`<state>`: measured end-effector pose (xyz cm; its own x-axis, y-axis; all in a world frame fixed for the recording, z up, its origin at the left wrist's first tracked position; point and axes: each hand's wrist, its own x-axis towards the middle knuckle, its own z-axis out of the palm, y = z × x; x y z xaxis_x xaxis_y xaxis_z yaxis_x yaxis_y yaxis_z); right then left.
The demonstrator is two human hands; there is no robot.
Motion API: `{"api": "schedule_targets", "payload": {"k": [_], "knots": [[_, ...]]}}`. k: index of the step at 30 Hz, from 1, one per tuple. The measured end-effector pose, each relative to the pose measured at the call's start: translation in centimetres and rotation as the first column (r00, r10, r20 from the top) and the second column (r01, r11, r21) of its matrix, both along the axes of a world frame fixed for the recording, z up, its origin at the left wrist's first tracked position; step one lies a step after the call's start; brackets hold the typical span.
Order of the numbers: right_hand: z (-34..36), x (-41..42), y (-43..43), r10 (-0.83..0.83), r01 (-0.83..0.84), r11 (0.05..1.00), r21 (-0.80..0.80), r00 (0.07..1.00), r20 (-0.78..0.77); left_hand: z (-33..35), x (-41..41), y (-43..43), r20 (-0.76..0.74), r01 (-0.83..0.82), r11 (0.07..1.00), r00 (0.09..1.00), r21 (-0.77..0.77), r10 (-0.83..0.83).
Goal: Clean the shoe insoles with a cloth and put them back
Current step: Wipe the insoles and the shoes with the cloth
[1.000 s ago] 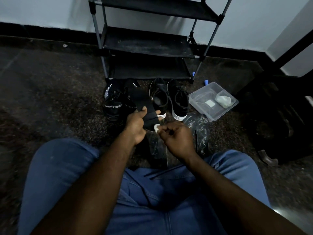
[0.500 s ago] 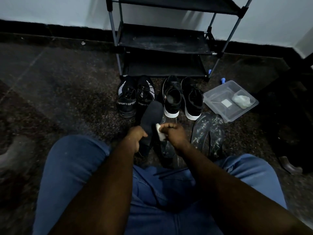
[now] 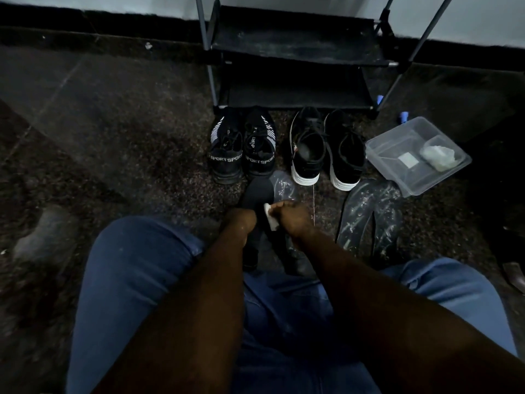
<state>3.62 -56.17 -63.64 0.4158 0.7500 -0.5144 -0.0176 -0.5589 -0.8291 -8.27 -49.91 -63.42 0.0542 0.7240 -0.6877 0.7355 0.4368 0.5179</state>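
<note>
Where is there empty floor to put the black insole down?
Bare floor lies wide open left of the striped sneakers. It is crowded ahead: white-soled shoes, plastic tub, and clear wrappers beside the right hand.

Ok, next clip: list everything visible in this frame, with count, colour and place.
shoe rack: one, black shelves on grey poles, against the wall at the top.
SPORT sneakers: one pair, black with white stripes, on the floor before the rack, left.
white-soled sneakers: one pair, black, right of the first pair.
plastic container: one, clear, right of the sneakers, with a pale wad inside.
insoles on the floor: two, dark and glossy, below the container.
held insole: one, black, centre.
cloth: one, white, against the held insole.
jeans: blue, bottom.
left hand: grips the held insole.
right hand: presses the cloth.
</note>
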Motion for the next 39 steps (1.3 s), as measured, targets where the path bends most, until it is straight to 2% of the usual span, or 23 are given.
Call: {"api": "schedule_targets", "payload": {"k": [2, 6, 8, 13, 16, 18, 20, 23, 28, 36, 39], "knots": [[-0.1, -0.1, 0.1, 0.007, -0.008, 1.000, 0.006, 1.000, 0.005, 0.2, -0.1, 0.0, -0.236, 0.110, 0.993, 0.967, 0.052, -0.095], [0.1, 0.3, 0.2, 0.032, -0.032, 0.999, -0.023, 0.999, -0.018, 0.8, -0.3, -0.4, -0.383, 0.173, 0.983, 0.914, 0.064, -0.136], [0.1, 0.3, 0.3, 0.054, -0.054, 0.998, -0.013, 0.998, -0.024, 0.7, -0.3, -0.5, -0.404, 0.154, 0.986, 0.907, 0.068, -0.114], [-0.4, 0.4, 0.2, -0.072, 0.072, 0.997, -0.003, 0.997, -0.004, 0.2, -0.9, -0.2, -0.419, 0.133, 0.988, 0.904, 0.075, -0.090], [-0.8, 1.1, -0.1, -0.132, 0.134, 0.991, 0.020, 0.989, -0.063, 0.4, -0.7, -0.8, -0.427, 0.070, 0.981, 0.904, 0.182, 0.014], [-0.9, 1.6, -0.3, -0.142, 0.144, 0.989, 0.029, 0.987, -0.076, 1.1, -0.3, -1.2, -0.463, 0.152, 0.933, 0.886, 0.326, 0.017], [-0.8, 2.1, -0.5, -0.166, 0.170, 0.985, 0.040, 0.981, -0.097, 1.3, 0.4, -1.1, -0.391, 0.226, 0.876, 0.919, 0.427, -0.047], [-0.4, 2.9, -0.8, -0.210, 0.220, 0.973, 0.069, 0.969, -0.132, 1.1, 1.5, -0.7, -0.200, 0.222, 0.884, 0.968, 0.412, -0.150], [-0.3, 4.8, -1.7, -0.193, 0.213, 0.969, 0.121, 0.968, -0.163, 0.3, 3.1, -0.6, -0.168, 0.272, 0.879, 0.960, 0.392, -0.222], [-0.2, 7.4, -2.6, -0.088, 0.071, 0.986, 0.152, 0.990, 0.108, -0.1, 6.1, 0.6, -0.152, 0.075, 0.942, 0.988, 0.327, -0.026], [-0.1, 7.6, -2.5, -0.044, 0.032, 0.992, 0.121, 0.995, 0.090, -0.4, 7.2, 1.0, -0.189, 0.028, 0.951, 0.982, 0.308, 0.032]]}}
